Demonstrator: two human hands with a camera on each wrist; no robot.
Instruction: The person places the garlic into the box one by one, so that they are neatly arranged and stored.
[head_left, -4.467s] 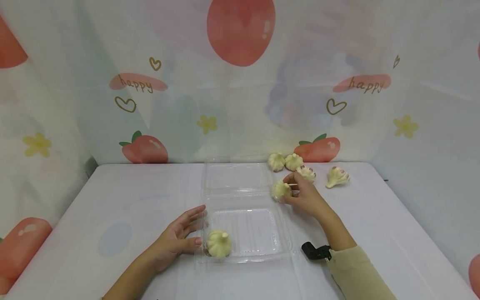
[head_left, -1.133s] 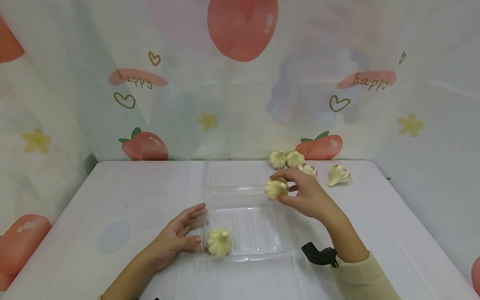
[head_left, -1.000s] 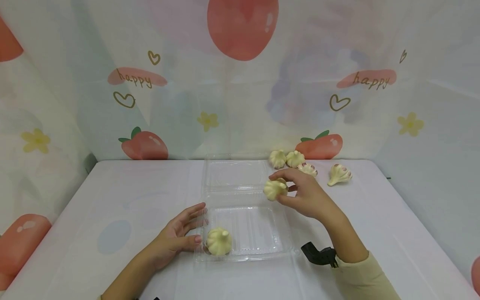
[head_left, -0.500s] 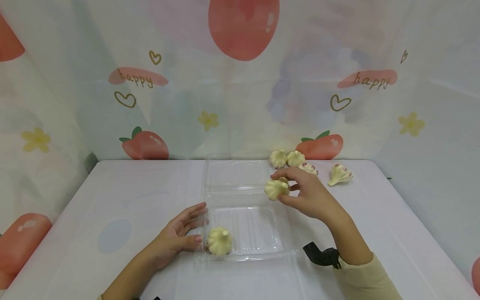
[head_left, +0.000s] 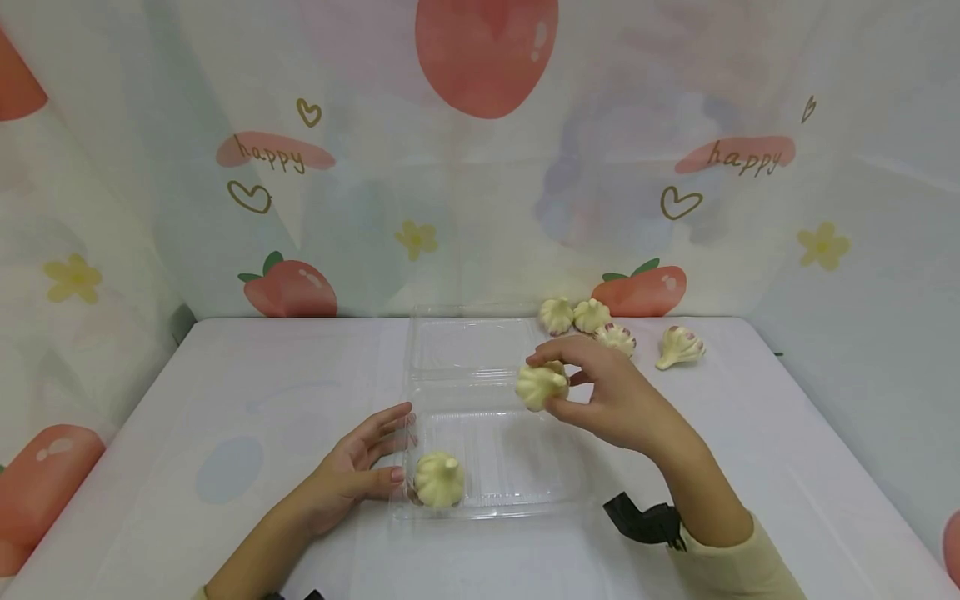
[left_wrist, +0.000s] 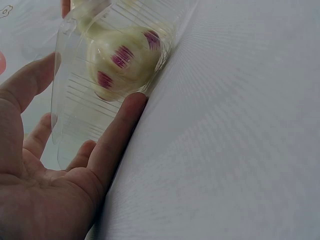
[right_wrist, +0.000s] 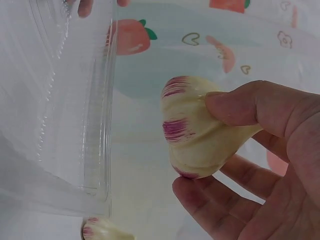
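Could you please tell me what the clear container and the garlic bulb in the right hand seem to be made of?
Container: apparently thin, glossy plastic; it is see-through, and its ridges catch light.
Garlic bulb: possibly moulded plastic or foam, smooth with a faint sheen; its purple streaks look painted.

behind the white table (head_left: 330,358), a backdrop (head_left: 480,187) bears printed red fruit (head_left: 487,58), gold hearts (head_left: 250,197) and yellow flowers (head_left: 822,247).

"happy" (head_left: 272,153) stands in brown lowercase script on the backdrop (head_left: 480,192), over a pink smear (head_left: 318,157) in the upper left of the head view; the same word crosses another pink smear (head_left: 735,155) in the upper right.
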